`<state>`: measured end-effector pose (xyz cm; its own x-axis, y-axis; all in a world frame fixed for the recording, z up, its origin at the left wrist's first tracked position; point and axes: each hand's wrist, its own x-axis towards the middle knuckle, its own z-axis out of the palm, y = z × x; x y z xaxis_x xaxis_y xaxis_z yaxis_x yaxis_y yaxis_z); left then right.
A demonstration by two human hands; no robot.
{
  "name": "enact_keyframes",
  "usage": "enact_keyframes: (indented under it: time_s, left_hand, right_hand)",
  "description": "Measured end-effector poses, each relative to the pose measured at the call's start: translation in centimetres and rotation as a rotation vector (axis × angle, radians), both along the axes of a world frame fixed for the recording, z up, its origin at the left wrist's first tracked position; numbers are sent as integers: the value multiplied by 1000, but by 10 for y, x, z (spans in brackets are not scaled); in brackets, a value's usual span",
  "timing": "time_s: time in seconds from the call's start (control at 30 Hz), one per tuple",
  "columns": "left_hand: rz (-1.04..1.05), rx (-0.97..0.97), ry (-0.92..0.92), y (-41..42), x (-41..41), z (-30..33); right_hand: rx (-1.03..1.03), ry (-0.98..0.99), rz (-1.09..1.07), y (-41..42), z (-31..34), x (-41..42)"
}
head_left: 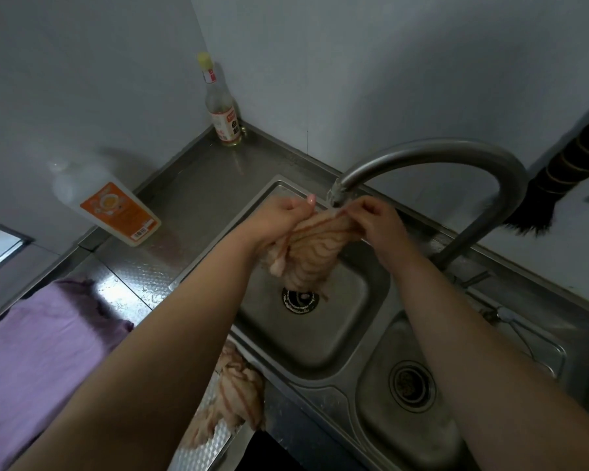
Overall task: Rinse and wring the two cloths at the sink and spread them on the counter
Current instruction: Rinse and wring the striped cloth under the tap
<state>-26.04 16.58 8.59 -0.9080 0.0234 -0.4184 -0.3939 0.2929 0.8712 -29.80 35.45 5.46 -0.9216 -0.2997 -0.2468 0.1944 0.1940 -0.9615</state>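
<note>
At the kitchen sink, I hold a striped beige cloth (312, 249) bunched under the spout of the faucet (432, 158), above the left basin (323, 334). My left hand (279, 220) grips the cloth's near-left side with curled fingers; my right hand (378, 220) pinches its upper edge just beside the spout. The cloth's lower end hangs just above the basin's drain (300, 299), clear of the basin walls on every side.

Three cloths show in all: the one in my hands, a second striped cloth (240, 389) crumpled on the counter's front edge just left of the left basin, and a purple cloth (38, 351) spread farther left of the sink, its far side cut off by the frame. My left forearm hides part of the second striped cloth.

The sink has two basins and two drains; the right basin (432, 413) lies beside the left one, partly covered by my right forearm. A strip of bare steel counter (201, 195) runs behind and left of the left basin.

Two bottles stand on it: a tall clear bottle (220, 107) in the wall corner behind the sink, and a blurred bottle with an orange label (111, 207) to the sink's left. A dark brush (558, 185) hangs on the wall right of the faucet, its top cut off. Whether water is running is hard to make out.
</note>
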Motion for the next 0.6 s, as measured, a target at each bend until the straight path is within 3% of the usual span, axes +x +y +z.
enact_keyframes:
  time_s: [0.07, 0.13, 0.23, 0.33, 0.47, 0.6]
  left_hand:
    - [112, 140, -32, 5, -3, -7]
    - [377, 314, -82, 16, -13, -14]
    - [632, 476, -258, 45, -17, -20]
    - [620, 559, -323, 72, -13, -26]
    - [684, 593, -279, 60, -18, -26]
    - [446, 632, -373, 67, -8, -20]
  right_hand:
    - [27, 45, -58, -10, 8, 7]
    - [102, 101, -1, -33, 14, 26]
    - [365, 235, 17, -57, 14, 35]
    - [521, 260, -123, -46, 7, 0]
    - [496, 313, -62, -57, 5, 24]
    - [615, 381, -68, -36, 5, 6]
